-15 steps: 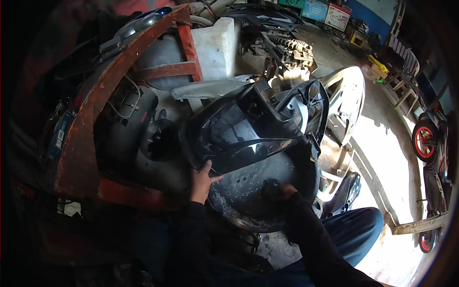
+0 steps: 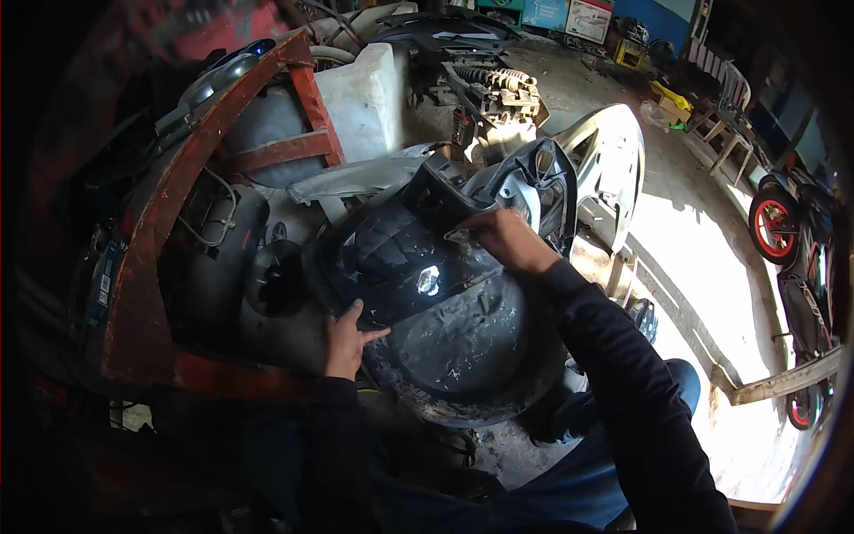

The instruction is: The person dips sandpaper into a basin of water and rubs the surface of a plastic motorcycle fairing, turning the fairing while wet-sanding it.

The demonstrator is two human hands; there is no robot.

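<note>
A glossy black motorcycle fairing panel (image 2: pixel 382 254) lies tilted across a round black basin (image 2: pixel 427 411) with dark, wet contents. My left hand (image 2: pixel 343 343) is at the panel's near left corner, thumb and forefinger spread around the edge; its other fingers are mostly hidden. My right hand (image 2: pixel 509 240) is closed and pressed to the upper right part of the panel. Whatever it holds is mostly covered by the fingers. A wet, bright patch glints on the panel between the hands.
A red wooden frame (image 2: pixel 147 285) and a dark cylindrical tank (image 2: pixel 233 227) stand to the left. Behind the panel are a pale body panel (image 2: pixel 360 178) and engine parts (image 2: pixel 511 93). A white panel (image 2: pixel 614 160) leans at right, with a red-wheeled motorcycle (image 2: pixel 776 227) farther off.
My right hand has risen from inside the basin onto the panel's upper right part. The left hand stays at the panel's corner. The whole view has shifted slightly.
</note>
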